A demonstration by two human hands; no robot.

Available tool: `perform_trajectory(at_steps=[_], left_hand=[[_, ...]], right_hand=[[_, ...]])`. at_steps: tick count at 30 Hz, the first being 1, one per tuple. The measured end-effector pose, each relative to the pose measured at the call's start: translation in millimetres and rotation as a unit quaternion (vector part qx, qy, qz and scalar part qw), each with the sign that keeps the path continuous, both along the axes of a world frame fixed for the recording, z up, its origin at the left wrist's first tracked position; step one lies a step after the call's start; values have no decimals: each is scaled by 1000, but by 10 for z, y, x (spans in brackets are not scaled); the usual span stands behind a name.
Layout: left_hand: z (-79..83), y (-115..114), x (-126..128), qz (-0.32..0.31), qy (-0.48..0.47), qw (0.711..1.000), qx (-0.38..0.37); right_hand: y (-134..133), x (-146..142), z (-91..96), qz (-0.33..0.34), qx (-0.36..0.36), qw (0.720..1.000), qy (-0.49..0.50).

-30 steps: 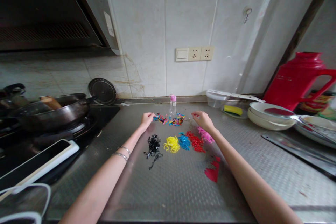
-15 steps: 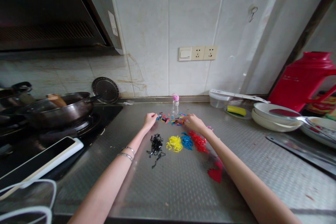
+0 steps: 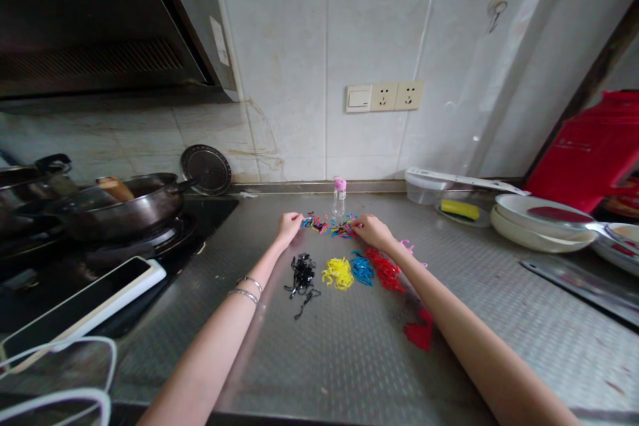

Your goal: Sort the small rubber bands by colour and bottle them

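Note:
A mixed pile of small coloured rubber bands (image 3: 319, 224) lies toward the back of the counter. My left hand (image 3: 289, 227) is at its left edge, fingers pinched together; what is between them is too small to make out. At the pile's right edge, my right hand (image 3: 373, 231) also has its fingertips closed among the bands, their contents hidden. Nearer me are sorted heaps: black bands (image 3: 302, 274), yellow bands (image 3: 338, 273), blue bands (image 3: 362, 269) and red bands (image 3: 387, 271). Pink bands (image 3: 407, 246) show partly behind my right forearm. Behind the mixed pile stands a clear bottle with a pink cap (image 3: 340, 197).
A torn-looking red piece (image 3: 420, 333) lies by my right forearm. On the left are a stove with a pan (image 3: 150, 203) and a white-edged device (image 3: 90, 306). On the right are a yellow sponge (image 3: 459, 210), stacked bowls (image 3: 529, 233), a knife (image 3: 579, 286) and a red thermos (image 3: 584, 153).
The whole view has shifted slightly, so things appear a little further right. Both hands stay at the two ends of the mixed pile, with barely any movement.

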State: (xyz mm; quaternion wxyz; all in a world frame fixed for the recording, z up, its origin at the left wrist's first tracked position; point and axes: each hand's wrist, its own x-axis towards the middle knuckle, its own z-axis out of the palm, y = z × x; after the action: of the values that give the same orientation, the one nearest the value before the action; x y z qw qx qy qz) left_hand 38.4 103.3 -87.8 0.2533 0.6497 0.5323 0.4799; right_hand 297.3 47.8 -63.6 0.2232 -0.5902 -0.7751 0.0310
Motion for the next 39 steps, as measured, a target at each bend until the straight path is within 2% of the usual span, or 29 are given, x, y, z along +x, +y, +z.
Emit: perform_trajectory(at_steps=[5,10,16,22,25,29,33,37,39], left_hand=[[33,-29,7,-1,-6,1000,-4],[63,-64,16,0,-5,1000,-9],[58,-68,18,2,-4,1000,-6],[45,-48,9,-6,-1,1000,-14],[48,-51,13,-10,3,1000,-15],[41,-52,21,-12,2,1000,-6],[18,-24,27,-13,11,1000,-1],[22,8,52,-22,35,999,11],[47,9,83,-53,43,998,17]], right_hand=[[22,82,14,-15,8,991,131],[35,155,26,-7,14,981,195],[95,177,-32,-1,-10,962,274],[-1,139,88,1,-79,932,352],[-96,101,196,22,-124,926,355],[-215,-16,318,106,-203,917,327],[-292,-199,351,187,-269,905,273],[-338,-360,322,244,-278,905,211],[-363,-412,314,261,-277,905,191]])
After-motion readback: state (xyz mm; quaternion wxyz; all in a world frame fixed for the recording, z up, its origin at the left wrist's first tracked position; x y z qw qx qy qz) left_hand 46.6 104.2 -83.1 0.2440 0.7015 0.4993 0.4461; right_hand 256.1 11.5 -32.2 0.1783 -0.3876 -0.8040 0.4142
